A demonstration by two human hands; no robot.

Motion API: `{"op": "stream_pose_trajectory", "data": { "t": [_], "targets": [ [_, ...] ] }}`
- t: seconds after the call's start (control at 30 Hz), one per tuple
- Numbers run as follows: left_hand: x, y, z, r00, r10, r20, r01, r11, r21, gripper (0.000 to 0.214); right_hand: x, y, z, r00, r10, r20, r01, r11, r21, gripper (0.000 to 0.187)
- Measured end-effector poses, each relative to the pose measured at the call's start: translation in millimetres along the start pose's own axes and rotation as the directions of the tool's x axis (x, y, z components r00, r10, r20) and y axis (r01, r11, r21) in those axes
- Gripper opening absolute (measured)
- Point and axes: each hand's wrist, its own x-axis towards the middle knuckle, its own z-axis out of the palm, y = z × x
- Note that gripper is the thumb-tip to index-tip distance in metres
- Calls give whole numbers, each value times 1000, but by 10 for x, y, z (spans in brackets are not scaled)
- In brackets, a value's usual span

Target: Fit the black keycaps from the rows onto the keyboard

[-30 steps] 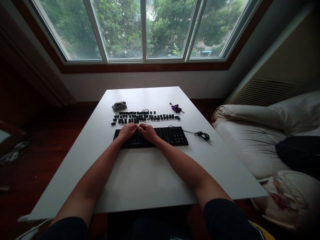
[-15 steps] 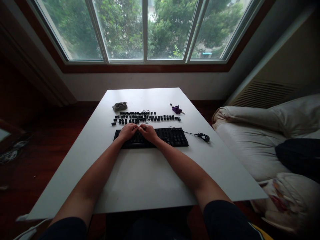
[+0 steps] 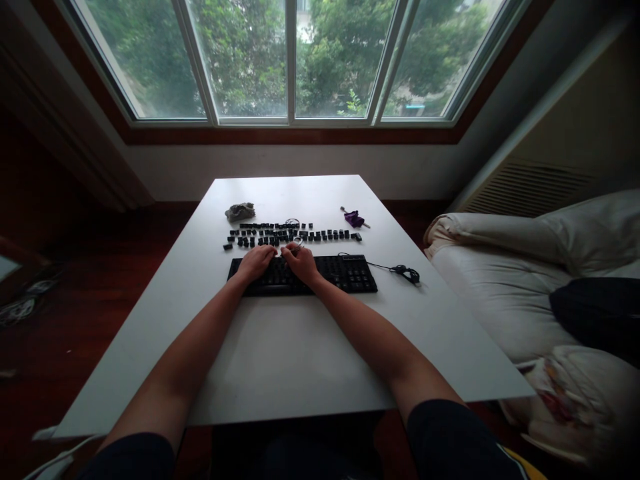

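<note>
Lying on smooth white worktop (image 3: 280,360): black rectangular keyboard (image 3: 337,270), loose blocky keycaps (image 3: 325,235) in uneven rows beyond. Left hand (image 3: 257,261) and right hand (image 3: 301,265) over keyboard's left part, backs up, fingers curled; can't tell what either grip holds. Keyboard keyed side up, long axis left-right, roughly parallel to worktop's near edge.

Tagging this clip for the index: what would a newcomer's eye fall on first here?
Probably the black keyboard on the white table, with the left hand and right hand over it. Beyond it, loose black keycaps lie in rough rows. Farther back sit a gray bundle, left, and a purple bundle, right.
</note>
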Motion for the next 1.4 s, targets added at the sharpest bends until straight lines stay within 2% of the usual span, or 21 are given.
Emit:
{"op": "stream_pose_trajectory", "data": {
  "t": [0.13,0.27,0.43,0.53,0.93,1.07,1.17,1.27,1.4],
  "targets": [
    [-1,-15,13,1000,13,-7,-13,1000,-9,29,15,38,9,998,39,-55,-35,997,64,34],
    [-8,-39,29,999,36,-10,-36,999,-11,25,59,90,31,984,121,-128,-92,973,211,41],
    [-12,-50,36,999,33,-19,-33,999,-27,23,135,136,34,942,275,-191,-162,874,457,49],
    [-19,-36,23,999,33,-20,-34,999,-33,23,158,154,27,925,322,-204,-163,818,551,49],
    [-29,-16,-4,998,60,-3,-60,996,-68,21,187,249,64,931,306,-201,-139,802,581,44],
    [-11,-33,-1,1000,27,-16,-29,989,-143,28,204,291,78,929,308,-207,-136,802,582,41],
    [18,-88,0,997,-59,-46,37,924,-381,44,208,307,81,930,307,-203,-137,800,584,38],
    [53,-162,1,983,-164,-81,77,775,-627,56,211,321,83,937,296,-186,-135,798,587,36],
    [81,-240,-26,950,-304,-72,139,618,-774,66,214,330,83,941,283,-184,-126,799,588,35]
  ]
}}
